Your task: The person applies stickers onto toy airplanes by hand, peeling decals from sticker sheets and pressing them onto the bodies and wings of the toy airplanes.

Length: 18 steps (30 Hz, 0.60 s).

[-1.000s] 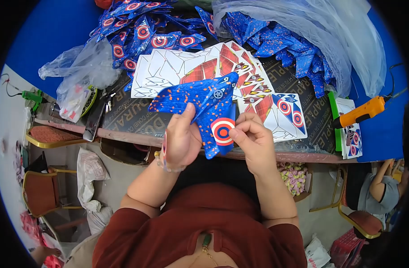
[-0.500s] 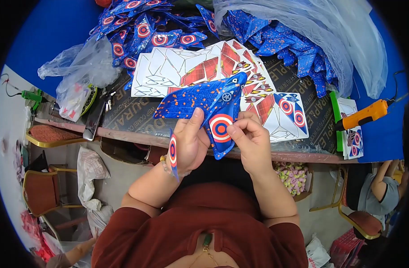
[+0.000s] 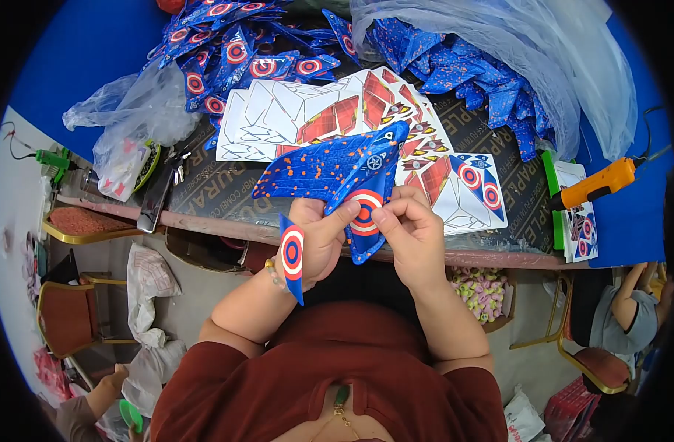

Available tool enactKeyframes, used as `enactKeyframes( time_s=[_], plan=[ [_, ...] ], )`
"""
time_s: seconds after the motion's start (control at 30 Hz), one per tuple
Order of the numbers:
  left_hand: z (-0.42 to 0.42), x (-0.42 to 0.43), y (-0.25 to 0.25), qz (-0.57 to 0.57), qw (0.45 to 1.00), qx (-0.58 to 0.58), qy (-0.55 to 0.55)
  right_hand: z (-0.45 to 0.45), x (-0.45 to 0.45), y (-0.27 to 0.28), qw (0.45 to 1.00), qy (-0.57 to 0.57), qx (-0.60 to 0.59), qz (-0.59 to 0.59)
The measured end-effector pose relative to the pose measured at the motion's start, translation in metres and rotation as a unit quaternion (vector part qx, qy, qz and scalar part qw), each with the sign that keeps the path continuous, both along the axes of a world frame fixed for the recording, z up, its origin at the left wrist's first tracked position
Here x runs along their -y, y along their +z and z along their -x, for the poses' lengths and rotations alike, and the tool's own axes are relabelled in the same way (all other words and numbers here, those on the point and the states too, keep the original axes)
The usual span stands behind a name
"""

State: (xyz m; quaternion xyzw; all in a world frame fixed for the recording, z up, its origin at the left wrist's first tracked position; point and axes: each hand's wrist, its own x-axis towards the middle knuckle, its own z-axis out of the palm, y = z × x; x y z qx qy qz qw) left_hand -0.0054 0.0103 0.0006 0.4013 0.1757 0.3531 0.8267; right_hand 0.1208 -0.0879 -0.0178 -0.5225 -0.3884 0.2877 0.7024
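Note:
A blue, orange-speckled bird-shaped foam piece is held up in front of me over the table edge. On its near wing lies a red, white and blue target sticker. My left hand grips the piece from the left, fingers behind it and thumb pressed on the sticker. With thumb and forefinger, my right hand pinches the right edge of the stickered wing. A second target sticker clings to the back of my left hand near the bead bracelet. Printed sticker sheets lie just behind the piece.
Stickered blue pieces are heaped at the back left. Plain speckled ones spill from a clear plastic bag at the back right. An orange-handled tool and green-edged holder stand at right. A phone-like dark slab lies left.
My left thumb has moved right onto the target sticker, and that hand has turned, showing more of the sticker on its back. At lower left, another person's arm and a green item have shifted into view.

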Motion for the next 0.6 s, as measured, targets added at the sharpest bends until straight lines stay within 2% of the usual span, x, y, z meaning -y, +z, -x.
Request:
enactKeyframes(
  time_s=[0.1,0.17,0.2,0.27,0.3,0.37,0.4,0.53,0.57,0.6],
  plan=[
    [0.001,0.000,0.002,0.009,1.000,0.005,0.001,0.000,0.003,0.002,0.999,-0.016,0.029,0.015],
    [0.001,0.000,-0.001,0.007,1.000,0.003,0.005,-0.004,0.005,0.005,0.989,-0.049,0.140,0.005],
    [0.001,0.000,-0.002,0.005,1.000,0.001,0.010,-0.004,0.006,0.010,0.989,-0.048,0.140,0.004],
    [0.001,0.000,-0.001,0.004,1.000,-0.002,0.014,-0.005,0.011,0.021,0.938,-0.144,0.314,-0.007],
    [0.000,0.000,-0.001,0.002,1.000,-0.004,0.016,-0.012,0.010,0.020,0.921,-0.168,0.351,-0.019],
    [0.001,0.001,0.001,-0.001,1.000,-0.018,0.005,-0.024,0.006,0.024,0.902,-0.203,0.377,-0.047],
    [0.002,0.002,-0.002,-0.008,0.999,-0.028,-0.015,-0.026,0.005,0.027,0.907,-0.178,0.382,-0.014],
    [0.010,0.005,0.002,-0.045,0.991,-0.050,-0.119,-0.030,-0.007,0.032,0.892,-0.174,0.414,-0.058],
    [0.010,0.009,0.006,-0.065,0.991,-0.036,-0.108,-0.037,-0.004,0.029,0.916,-0.139,0.376,-0.015],
    [0.009,0.005,0.012,-0.024,0.991,0.016,-0.134,-0.040,-0.003,0.028,0.936,-0.103,0.335,0.028]
  ],
)
